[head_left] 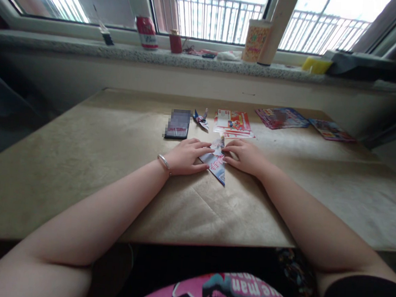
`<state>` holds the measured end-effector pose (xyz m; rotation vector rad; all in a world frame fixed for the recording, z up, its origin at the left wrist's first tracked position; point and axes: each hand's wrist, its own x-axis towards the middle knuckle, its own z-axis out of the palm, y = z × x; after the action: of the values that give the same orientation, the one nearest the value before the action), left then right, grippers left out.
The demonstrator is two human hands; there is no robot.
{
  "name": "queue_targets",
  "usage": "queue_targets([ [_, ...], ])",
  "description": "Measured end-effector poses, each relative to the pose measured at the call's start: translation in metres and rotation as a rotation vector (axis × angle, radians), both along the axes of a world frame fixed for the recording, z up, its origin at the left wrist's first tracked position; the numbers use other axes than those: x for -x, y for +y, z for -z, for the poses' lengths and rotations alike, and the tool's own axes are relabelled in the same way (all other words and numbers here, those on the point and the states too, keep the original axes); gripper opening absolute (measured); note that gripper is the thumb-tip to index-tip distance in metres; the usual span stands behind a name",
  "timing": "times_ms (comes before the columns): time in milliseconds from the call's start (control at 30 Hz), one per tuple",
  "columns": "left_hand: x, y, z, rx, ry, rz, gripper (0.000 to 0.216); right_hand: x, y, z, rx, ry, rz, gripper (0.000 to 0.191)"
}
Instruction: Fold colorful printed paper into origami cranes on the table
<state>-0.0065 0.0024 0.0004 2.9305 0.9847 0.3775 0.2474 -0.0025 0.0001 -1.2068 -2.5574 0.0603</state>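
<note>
A folded piece of printed paper [218,167], narrow and pointed toward me, lies on the brown-paper-covered table [97,159]. My left hand [187,157] rests on its left side, fingers stretched flat and pressing the fold; a thin bracelet sits on that wrist. My right hand [244,156] lies on the paper's right edge, fingers extended with the tips pressing its upper end. A finished folded paper crane [201,118] stands just beyond my hands.
A dark phone [178,124] lies flat behind my left hand. Printed leaflets [232,123] and more sheets [281,118] [331,130] lie at the back right. The windowsill holds a red can [147,33], a paper cup [256,40], a yellow sponge [316,65].
</note>
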Motion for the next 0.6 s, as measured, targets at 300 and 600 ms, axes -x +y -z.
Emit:
queue_targets([
  [300, 0.001, 0.003, 0.003, -0.012, -0.037, 0.027, 0.047, 0.015, -0.013, -0.002, 0.057, -0.103, 0.024, 0.085],
  [600, 0.001, 0.004, 0.004, -0.008, -0.034, 0.035, 0.047, 0.034, -0.029, -0.009, 0.073, -0.108, 0.14, 0.065],
])
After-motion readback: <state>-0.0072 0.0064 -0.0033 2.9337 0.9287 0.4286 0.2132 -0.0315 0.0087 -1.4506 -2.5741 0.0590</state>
